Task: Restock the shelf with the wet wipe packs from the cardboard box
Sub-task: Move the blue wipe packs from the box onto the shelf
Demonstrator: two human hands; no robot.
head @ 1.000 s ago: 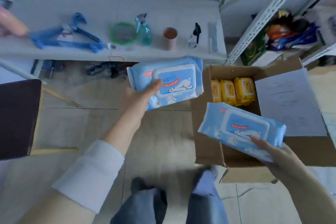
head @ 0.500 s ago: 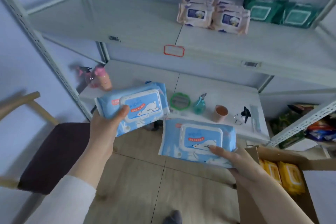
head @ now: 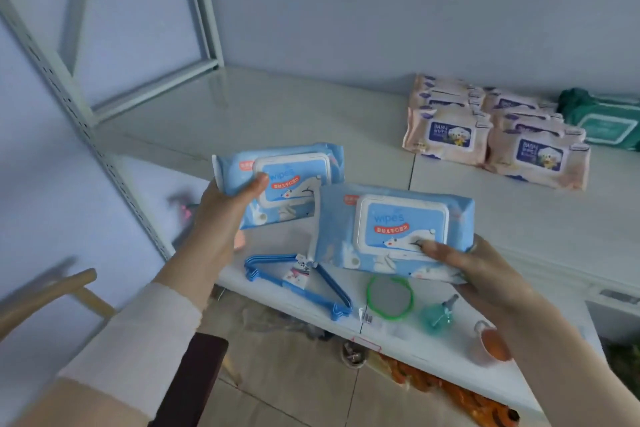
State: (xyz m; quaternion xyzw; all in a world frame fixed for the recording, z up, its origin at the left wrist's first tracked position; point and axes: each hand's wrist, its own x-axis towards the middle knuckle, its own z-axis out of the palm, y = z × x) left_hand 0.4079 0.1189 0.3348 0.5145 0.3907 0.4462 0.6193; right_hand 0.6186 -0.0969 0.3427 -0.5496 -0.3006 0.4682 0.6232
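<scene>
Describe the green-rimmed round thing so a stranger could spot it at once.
Find the lower white shelf, just under the blue wipe pack the right hand holds. Between the blue hangers and the teal spray bottle lies a flat grey disc with a bright green rim, the only green-ringed thing there.

There were two blue wet wipe packs: the left pack point(head: 287, 184) in the left hand point(head: 214, 218), the right pack point(head: 391, 229) in the right hand point(head: 485, 274). The upper shelf point(head: 277, 114) bore two stacks of pink baby wipe packs point(head: 446, 132), too layered to count, and at least one green pack point(head: 602, 121). The lower shelf point(head: 433, 350) carried one bundle of blue hangers point(head: 298, 282), one green-rimmed disc point(head: 390, 296), one spray bottle point(head: 438, 314) and one cup point(head: 491, 340).
</scene>
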